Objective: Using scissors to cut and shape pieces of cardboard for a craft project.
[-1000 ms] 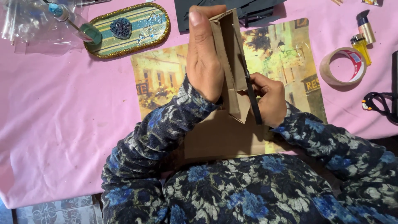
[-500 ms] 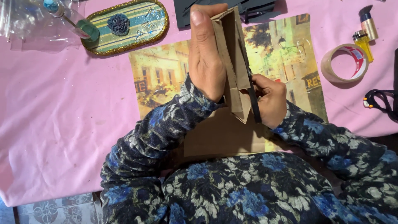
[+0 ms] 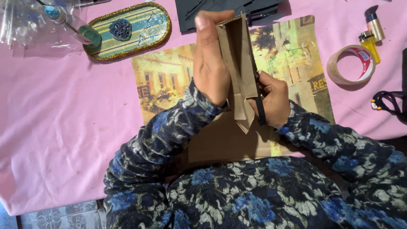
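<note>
My left hand (image 3: 212, 63) grips a folded brown paper bag (image 3: 239, 68), holding it upright above a printed picture of old buildings (image 3: 169, 85). My right hand (image 3: 273, 99) pinches a thin black strip (image 3: 259, 108) against the bag's right edge. A flat piece of brown cardboard (image 3: 224, 142) lies under my forearms, partly hidden by my flowered sleeves. The bag's lower tip hangs just above that cardboard.
A pink cloth (image 3: 55, 127) covers the table. An oval glittered tray (image 3: 127, 29) lies at the back left by clear plastic bags (image 3: 29, 25). A tape roll (image 3: 351, 64), a lighter (image 3: 369, 42) and a black cord (image 3: 388, 101) sit at right. Dark sheets (image 3: 229, 10) lie at the back.
My hands and the bag stay in nearly the same place. My right hand has shifted slightly along the bag's edge with the black strip.
</note>
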